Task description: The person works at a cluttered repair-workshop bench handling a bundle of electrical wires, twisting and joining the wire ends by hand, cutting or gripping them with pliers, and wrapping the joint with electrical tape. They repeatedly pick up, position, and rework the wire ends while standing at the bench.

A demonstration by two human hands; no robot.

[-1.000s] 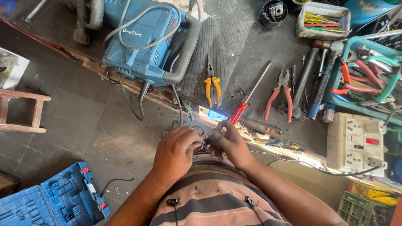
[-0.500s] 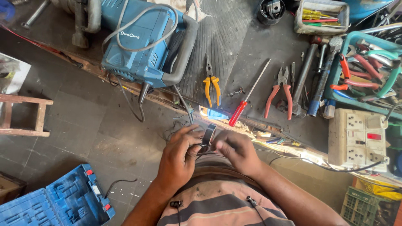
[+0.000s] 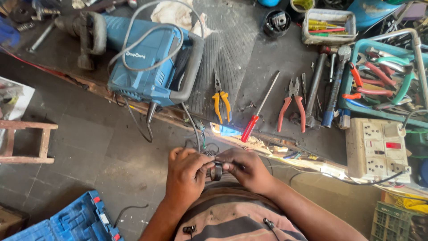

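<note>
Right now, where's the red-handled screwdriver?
Head view: the red-handled screwdriver lies slanted on the bench, centre-right, between the yellow-handled pliers and the orange-handled pliers, above both hands.

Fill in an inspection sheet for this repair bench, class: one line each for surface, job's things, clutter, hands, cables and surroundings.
Surface: dark, grimy workbench with a ribbed mat.
Job's things: small black ring-shaped part, held between both hands close to the body.
Clutter: blue power tool, yellow-handled pliers, red-handled screwdriver, red-handled pliers, tray of hand tools, white socket board.
Hands: left hand and right hand both pinch the part.
Cables: grey cord looped over the power tool; thin wires hang from the bench edge toward the hands.
Surroundings: tiled floor, blue tool case, wooden frame.
</note>
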